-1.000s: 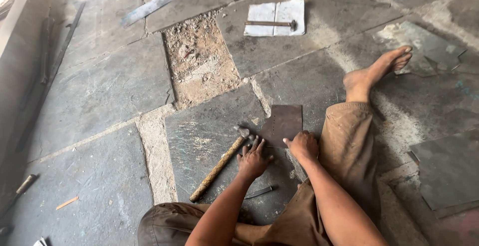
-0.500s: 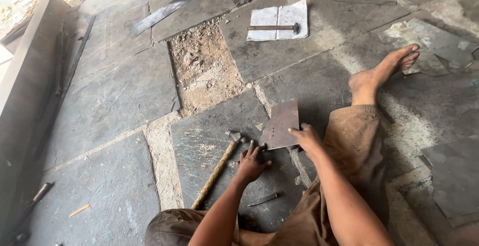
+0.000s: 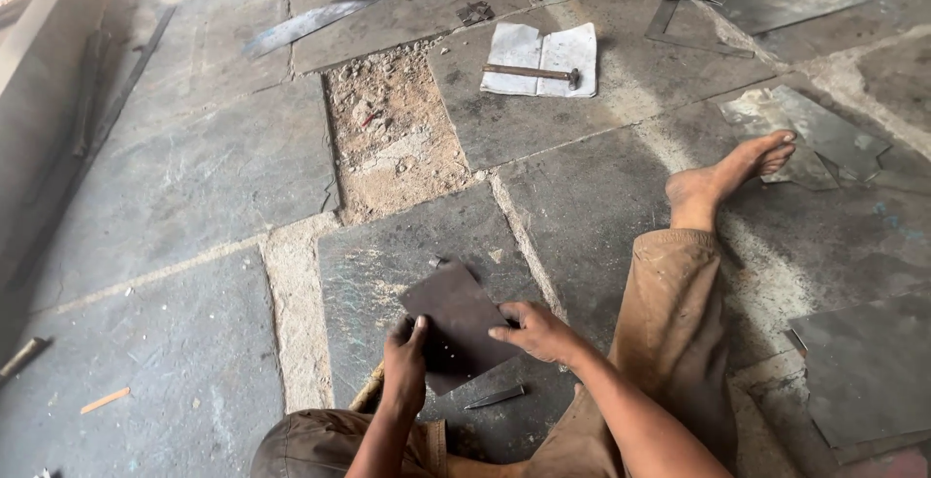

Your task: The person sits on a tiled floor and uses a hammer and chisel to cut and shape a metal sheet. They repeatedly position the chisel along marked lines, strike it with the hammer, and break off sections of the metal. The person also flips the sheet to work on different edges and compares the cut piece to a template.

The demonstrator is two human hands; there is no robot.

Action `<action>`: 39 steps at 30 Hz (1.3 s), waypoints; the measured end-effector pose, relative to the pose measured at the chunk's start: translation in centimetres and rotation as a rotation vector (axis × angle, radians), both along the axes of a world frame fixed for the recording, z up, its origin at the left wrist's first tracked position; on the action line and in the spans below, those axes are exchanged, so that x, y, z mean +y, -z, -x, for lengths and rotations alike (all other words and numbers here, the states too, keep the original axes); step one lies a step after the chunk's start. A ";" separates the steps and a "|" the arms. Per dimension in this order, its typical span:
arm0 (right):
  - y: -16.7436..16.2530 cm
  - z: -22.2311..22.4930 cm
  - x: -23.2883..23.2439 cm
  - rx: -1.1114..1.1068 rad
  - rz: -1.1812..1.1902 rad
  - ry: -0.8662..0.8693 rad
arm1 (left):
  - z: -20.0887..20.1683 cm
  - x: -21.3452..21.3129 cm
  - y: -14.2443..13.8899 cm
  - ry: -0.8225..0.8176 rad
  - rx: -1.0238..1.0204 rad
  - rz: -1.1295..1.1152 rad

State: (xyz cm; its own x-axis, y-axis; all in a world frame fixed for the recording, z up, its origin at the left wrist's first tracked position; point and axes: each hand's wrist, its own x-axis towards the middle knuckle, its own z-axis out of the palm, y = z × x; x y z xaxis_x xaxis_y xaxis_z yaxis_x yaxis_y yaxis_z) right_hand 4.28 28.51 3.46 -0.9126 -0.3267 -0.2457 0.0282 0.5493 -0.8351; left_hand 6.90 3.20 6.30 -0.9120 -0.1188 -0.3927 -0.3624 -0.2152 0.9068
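While our left hand (image 3: pixel 403 362) pinches the near-left edge of the dark metal plate (image 3: pixel 456 325) on the stone floor (image 3: pixel 194 187), our right hand (image 3: pixel 535 331) grips its right edge; its length runs away from us.

Soft, even daylight, no hard shadows. Brightest at top-left corner of the stone floor (image 3: pixel 194 177), nearly blown out. Pale glare on white paper (image 3: pixel 543 51) w/ hammer. Centre sharp; slight wide-angle stretch and softness at frame edges.
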 end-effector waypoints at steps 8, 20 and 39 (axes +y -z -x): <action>4.5 0.4 -2.3 -0.055 0.594 0.464 | -0.2 1.4 3.2 0.042 0.123 0.226; 6.2 1.4 -3.1 -0.106 0.795 0.642 | 2.1 2.1 3.4 0.126 0.165 0.670; 1.7 0.6 -4.2 0.498 0.730 0.386 | 2.7 1.4 3.4 0.227 0.471 0.721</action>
State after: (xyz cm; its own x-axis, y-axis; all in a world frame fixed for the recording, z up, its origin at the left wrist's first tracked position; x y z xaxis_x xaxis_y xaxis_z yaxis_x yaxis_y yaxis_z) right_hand 3.67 24.27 1.77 -0.9340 0.0985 0.3435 -0.3517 -0.0829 -0.9324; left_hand 4.16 4.62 2.93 -0.9915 0.0114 0.1296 0.1181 0.4969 0.8598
